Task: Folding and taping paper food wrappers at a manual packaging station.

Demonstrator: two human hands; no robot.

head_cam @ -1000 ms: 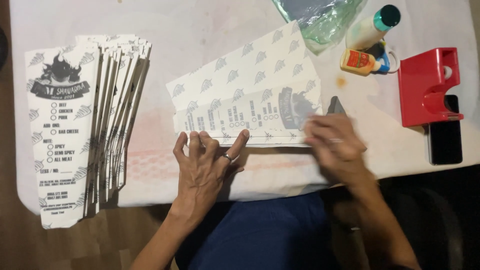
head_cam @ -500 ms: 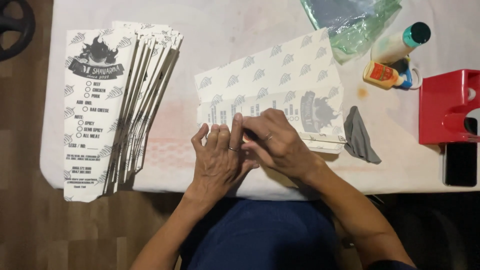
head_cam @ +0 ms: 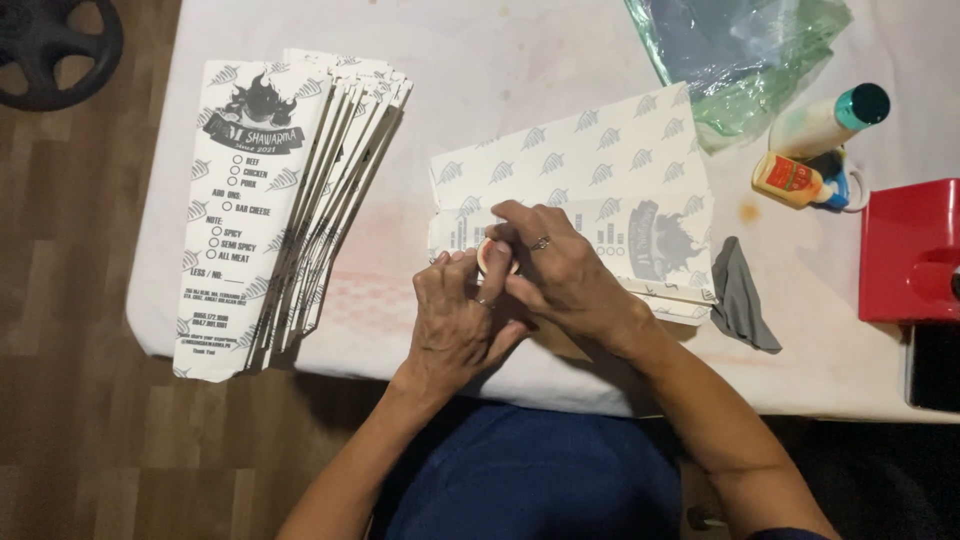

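Two hands meet over a small round roll of tape [head_cam: 494, 257], which sits just above the near edge of the white table [head_cam: 560, 60], against the lower left corner of a printed paper bag [head_cam: 590, 190]. The left hand [head_cam: 455, 320] curls its fingers around the roll from below, pinching it, while the right hand [head_cam: 560, 270] closes thumb and forefinger on its top; a ring shows on each hand. That bag lies flat under both hands, patterned with small leaf marks and a dark flame emblem. Left of it, well apart, a fanned stack of matching bags [head_cam: 290, 200] hangs over the table's edge. A grey cloth [head_cam: 745, 300] lies just right of the bag. Farther right stand a glue bottle [head_cam: 825, 120], a smaller orange bottle [head_cam: 795, 180], a red dispenser [head_cam: 910, 250] and a crumpled green plastic bag [head_cam: 745, 50].
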